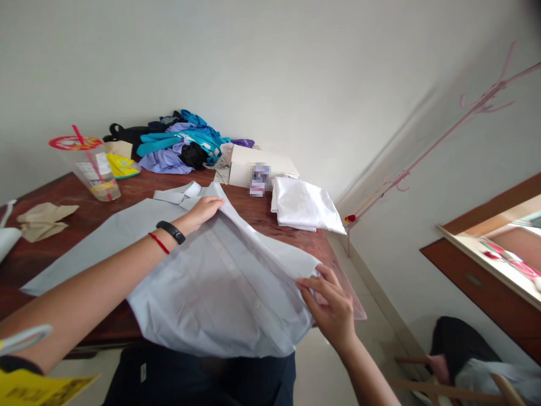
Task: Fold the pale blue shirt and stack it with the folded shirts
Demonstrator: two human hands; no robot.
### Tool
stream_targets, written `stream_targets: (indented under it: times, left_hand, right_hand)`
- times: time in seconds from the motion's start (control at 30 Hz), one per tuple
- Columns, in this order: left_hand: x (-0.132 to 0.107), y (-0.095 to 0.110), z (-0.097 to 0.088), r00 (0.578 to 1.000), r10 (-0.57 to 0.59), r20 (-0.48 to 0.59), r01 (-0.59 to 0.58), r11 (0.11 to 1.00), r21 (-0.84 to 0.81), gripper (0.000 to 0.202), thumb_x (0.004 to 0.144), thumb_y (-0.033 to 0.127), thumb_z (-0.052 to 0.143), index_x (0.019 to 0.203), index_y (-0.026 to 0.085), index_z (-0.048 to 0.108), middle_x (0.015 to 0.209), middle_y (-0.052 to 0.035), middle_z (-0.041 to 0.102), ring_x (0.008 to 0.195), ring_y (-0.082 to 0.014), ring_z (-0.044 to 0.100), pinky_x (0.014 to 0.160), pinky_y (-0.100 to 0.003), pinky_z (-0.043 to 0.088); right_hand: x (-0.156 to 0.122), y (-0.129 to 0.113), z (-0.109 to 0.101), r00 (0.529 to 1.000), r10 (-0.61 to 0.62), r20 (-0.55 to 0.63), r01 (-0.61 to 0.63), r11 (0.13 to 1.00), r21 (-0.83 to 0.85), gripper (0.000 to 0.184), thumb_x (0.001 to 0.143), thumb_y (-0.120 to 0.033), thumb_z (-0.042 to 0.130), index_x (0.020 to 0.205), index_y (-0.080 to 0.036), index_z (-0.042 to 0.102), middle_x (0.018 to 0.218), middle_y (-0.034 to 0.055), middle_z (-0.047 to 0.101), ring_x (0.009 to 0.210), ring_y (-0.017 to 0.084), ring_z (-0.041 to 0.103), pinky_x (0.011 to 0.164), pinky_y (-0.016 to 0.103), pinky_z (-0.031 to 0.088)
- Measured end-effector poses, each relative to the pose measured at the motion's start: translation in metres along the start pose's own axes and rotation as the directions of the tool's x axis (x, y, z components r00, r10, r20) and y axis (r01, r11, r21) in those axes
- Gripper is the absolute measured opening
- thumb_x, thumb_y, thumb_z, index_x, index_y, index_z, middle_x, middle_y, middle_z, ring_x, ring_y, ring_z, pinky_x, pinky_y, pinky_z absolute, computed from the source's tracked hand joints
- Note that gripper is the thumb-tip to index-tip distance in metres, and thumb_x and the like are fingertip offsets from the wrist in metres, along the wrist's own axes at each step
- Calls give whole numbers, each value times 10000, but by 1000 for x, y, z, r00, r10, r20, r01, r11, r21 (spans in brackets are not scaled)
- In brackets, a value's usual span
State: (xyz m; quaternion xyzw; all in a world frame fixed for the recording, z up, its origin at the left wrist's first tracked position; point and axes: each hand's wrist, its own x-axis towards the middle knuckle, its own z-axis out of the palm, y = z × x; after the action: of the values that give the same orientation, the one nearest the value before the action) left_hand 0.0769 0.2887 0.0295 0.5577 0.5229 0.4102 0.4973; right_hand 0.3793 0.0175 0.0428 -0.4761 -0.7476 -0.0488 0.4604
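Note:
A pale blue-grey button shirt lies spread on the dark wooden table, its lower part hanging over the near edge. My left hand, with a black band and red string at the wrist, grips a fold of the shirt near the collar. My right hand pinches the shirt's right edge at the table's right corner. A fold runs between both hands.
A folded white cloth and a white box sit at the back right. A pile of blue and purple clothes lies by the wall. A plastic cup with red straw and crumpled paper are at left.

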Motion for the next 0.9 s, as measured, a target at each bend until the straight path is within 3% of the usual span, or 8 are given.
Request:
stream_targets:
  times: [0.13,0.23,0.37,0.5,0.57,0.7,0.8,0.9]
  left_hand:
    - [-8,-14,-6,1000,-9,-13,7,993,-114,144,890,154,719,1010,77,740,1050,-48,727,1051,-197,571,970,-294,441]
    - [-20,-16,-7,997,-76,5,75,963,-260,248,933,132,658,1173,70,674,1029,-64,706,976,-193,612,935,-355,500]
    - [-34,-9,-9,985,-168,47,172,893,-416,353,940,8,538,1289,58,556,938,-71,685,878,-177,663,887,-396,552]
    - [-40,0,-12,982,-182,55,185,849,-495,382,916,-39,510,1276,91,511,928,-50,669,875,-162,663,891,-393,555]
    - [-41,5,-11,984,-165,69,177,834,-523,322,919,-12,525,1213,119,510,915,-29,657,859,-156,654,893,-401,558]
    - [-40,24,-4,980,-110,166,185,811,-554,116,914,80,568,960,161,499,851,2,614,832,-159,645,941,-458,563]
    - [-37,39,2,972,-102,210,203,816,-541,68,935,149,521,904,178,467,823,2,590,832,-154,635,979,-475,557]
    - [-36,44,1,961,-163,225,251,857,-449,54,951,216,501,962,164,489,861,-24,608,838,-167,647,957,-462,563]
  right_hand:
    - [-42,-13,10,994,-51,101,44,997,71,262,901,-35,654,1054,-238,717,765,-5,722,728,178,690,897,386,590]
    - [-71,-21,22,991,101,83,-106,992,65,319,915,-77,670,1197,-223,696,878,47,737,837,190,717,749,284,607]
    - [-91,-30,40,960,273,67,-278,956,90,249,946,-173,663,1177,-231,736,811,35,701,693,151,688,646,231,581]
    - [-100,-43,52,844,536,26,-529,824,204,161,950,-264,675,1100,-216,710,756,9,686,517,112,631,494,194,536]
    - [-103,-54,54,802,597,25,-572,755,319,97,958,-237,652,1052,-216,642,813,19,690,556,123,671,470,185,538]
    - [-102,-81,59,963,214,167,-265,875,405,171,911,-86,610,989,-236,588,943,53,707,986,204,747,811,269,628]
    - [-94,-100,72,924,-51,380,-111,913,392,365,888,-118,639,1237,-214,587,1308,139,667,1364,287,565,1081,401,533]
    - [-86,-110,86,851,-136,507,-65,931,359,472,903,-215,681,1360,-185,566,1506,163,539,1507,329,371,1187,481,414]
